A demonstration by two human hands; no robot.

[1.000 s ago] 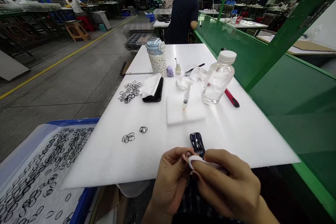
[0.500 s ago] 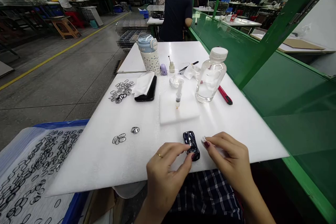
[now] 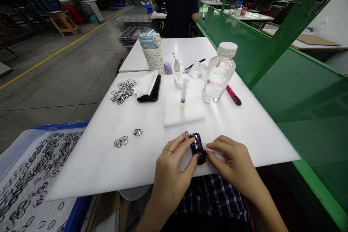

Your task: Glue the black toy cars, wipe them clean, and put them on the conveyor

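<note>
A small glossy black part (image 3: 197,147) lies near the front edge of the white foam-covered table (image 3: 244,130). My left hand (image 3: 174,166) rests on the table with thumb and fingers pinched on the black part's left side. My right hand (image 3: 233,163) is curled just right of the part, pinching a small white cloth (image 3: 210,148) against it. Behind them a syringe (image 3: 183,96) lies on a white foam block (image 3: 183,110).
A clear bottle (image 3: 217,74), a red knife (image 3: 233,95), a dotted flask (image 3: 152,50), a black phone under a cloth (image 3: 148,88) and piles of black rings (image 3: 122,90) stand further back. A blue tray of rings (image 3: 32,174) sits left. A person (image 3: 176,3) works ahead.
Both hands came down from in front of me onto the table. The left hand let go of a small ring and took hold of the black part; the right hand brought the cloth up to it.
</note>
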